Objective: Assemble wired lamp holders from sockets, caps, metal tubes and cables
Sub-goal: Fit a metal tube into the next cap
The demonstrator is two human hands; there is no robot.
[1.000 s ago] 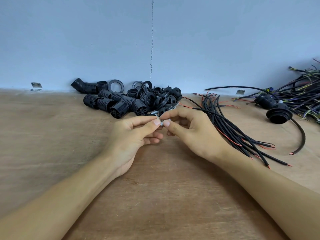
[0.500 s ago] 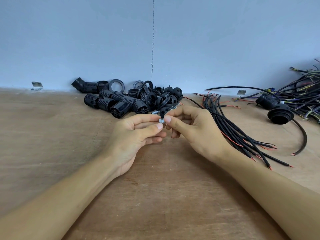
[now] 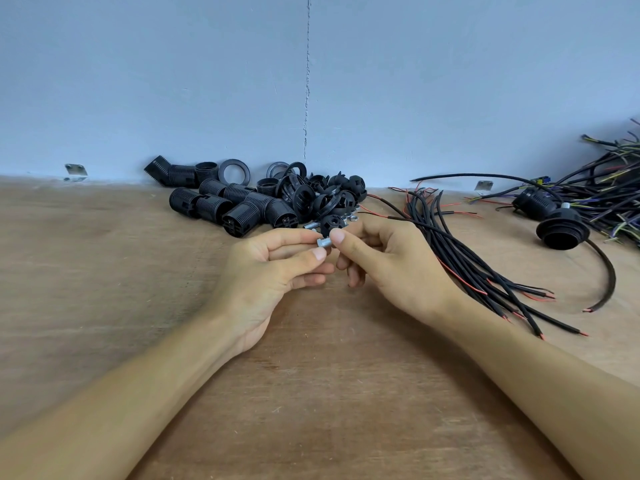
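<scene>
My left hand and my right hand meet above the wooden table. Between the fingertips of both hands is a short silver metal tube; the left thumb and forefinger pinch one end, the right thumb sits on the other. A black cable runs out from under my right hand's fingers toward a bundle of black cables on the right. A black cap lies just behind the fingertips. A pile of black sockets and rings lies at the back by the wall.
More small silver tubes lie beside the pile. An assembled black lamp holder with its cable sits at the far right, next to a tangle of coloured wires. A blue wall closes the back of the table.
Both hands have lifted slightly, and the silver tube shows more clearly between the fingertips. The right thumb has shifted onto the tube's end.
</scene>
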